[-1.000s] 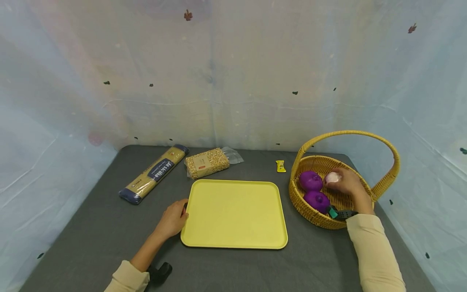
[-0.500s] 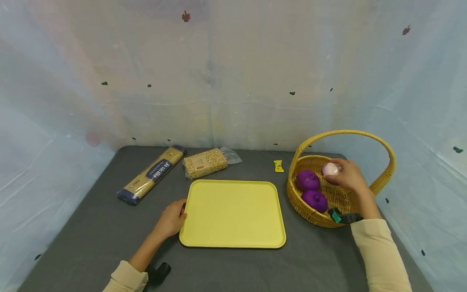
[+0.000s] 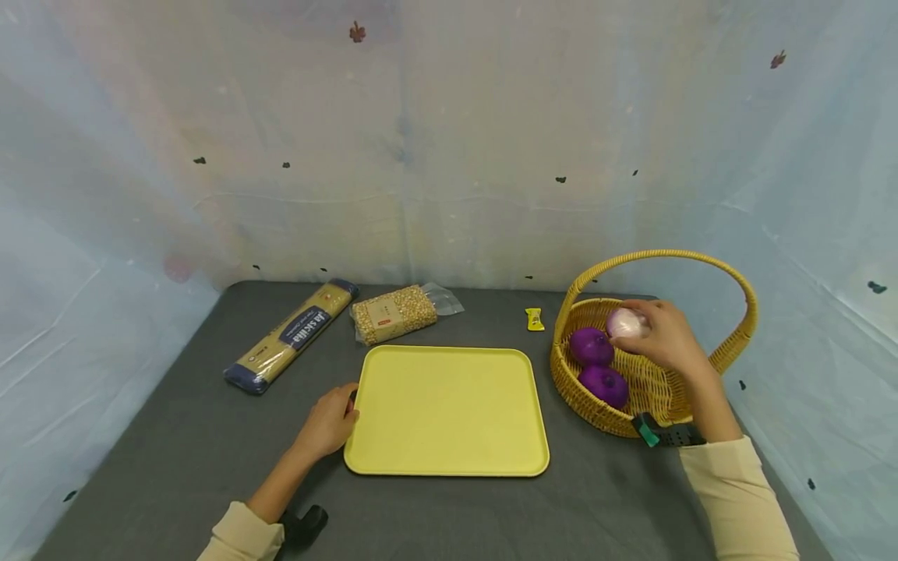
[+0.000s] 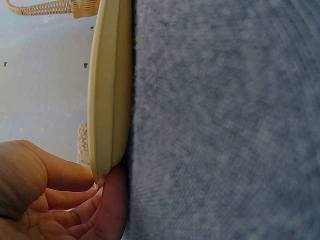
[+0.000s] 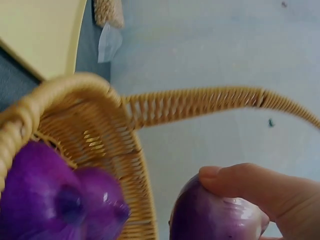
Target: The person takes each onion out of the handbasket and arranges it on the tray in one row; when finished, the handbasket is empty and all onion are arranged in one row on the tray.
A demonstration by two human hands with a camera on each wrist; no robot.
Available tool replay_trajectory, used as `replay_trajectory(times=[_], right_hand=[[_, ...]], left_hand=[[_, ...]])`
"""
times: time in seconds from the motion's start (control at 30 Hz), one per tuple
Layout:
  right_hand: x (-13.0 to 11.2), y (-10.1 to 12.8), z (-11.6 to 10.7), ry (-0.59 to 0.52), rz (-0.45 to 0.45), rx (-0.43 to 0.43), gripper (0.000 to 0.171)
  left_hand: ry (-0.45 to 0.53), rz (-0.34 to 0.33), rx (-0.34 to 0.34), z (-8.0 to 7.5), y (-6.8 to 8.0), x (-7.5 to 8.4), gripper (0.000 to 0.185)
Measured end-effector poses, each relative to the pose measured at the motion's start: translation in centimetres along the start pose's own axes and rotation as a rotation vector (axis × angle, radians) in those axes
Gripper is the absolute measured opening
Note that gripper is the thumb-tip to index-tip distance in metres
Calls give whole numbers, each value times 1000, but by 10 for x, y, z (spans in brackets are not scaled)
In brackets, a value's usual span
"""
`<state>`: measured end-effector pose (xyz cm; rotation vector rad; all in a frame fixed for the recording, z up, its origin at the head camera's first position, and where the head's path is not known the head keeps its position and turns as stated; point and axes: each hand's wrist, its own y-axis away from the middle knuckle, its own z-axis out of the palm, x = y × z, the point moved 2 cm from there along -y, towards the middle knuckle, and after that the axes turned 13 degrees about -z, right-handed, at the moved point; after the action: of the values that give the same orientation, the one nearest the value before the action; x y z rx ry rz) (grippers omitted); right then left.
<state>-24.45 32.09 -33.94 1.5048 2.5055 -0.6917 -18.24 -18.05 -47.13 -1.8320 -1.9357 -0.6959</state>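
My right hand (image 3: 662,336) grips a pale purple onion (image 3: 624,322) (image 5: 215,215) just above the yellow wicker basket (image 3: 666,393) at the table's right side. Two darker purple onions (image 3: 592,347) (image 5: 60,205) lie inside the basket. A yellow tray (image 3: 449,409) lies flat in the middle of the grey table. My left hand (image 3: 328,423) rests at the tray's left edge, its fingers (image 4: 107,200) touching the rim (image 4: 107,95).
A long pasta packet (image 3: 291,335) and a bag of grain (image 3: 395,313) lie behind the tray at the back left. A small yellow sachet (image 3: 535,319) sits beside the basket. A pale sheet wall encloses the table on three sides.
My right hand has lifted the pale onion up out of the basket and a little to the left. The left hand stays at the tray's edge.
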Motion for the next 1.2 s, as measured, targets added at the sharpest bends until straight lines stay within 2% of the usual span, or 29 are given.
replay_trajectory(times=[0.27, 0.57, 0.87, 1.2], right_hand=[[-32, 0, -8, 27, -101, -18, 67], [-62, 3, -9, -10, -144, -54, 64], [-83, -3, 1, -45, -282, 1, 64], [-112, -16, 17, -91, -351, -13, 63]], left_hand=[[3, 6, 6, -2, 1, 1, 42], [4, 1, 4, -1, 1, 0, 42], [4, 0, 6, -1, 1, 2, 43], [2, 10, 21, 0, 2, 0, 43]])
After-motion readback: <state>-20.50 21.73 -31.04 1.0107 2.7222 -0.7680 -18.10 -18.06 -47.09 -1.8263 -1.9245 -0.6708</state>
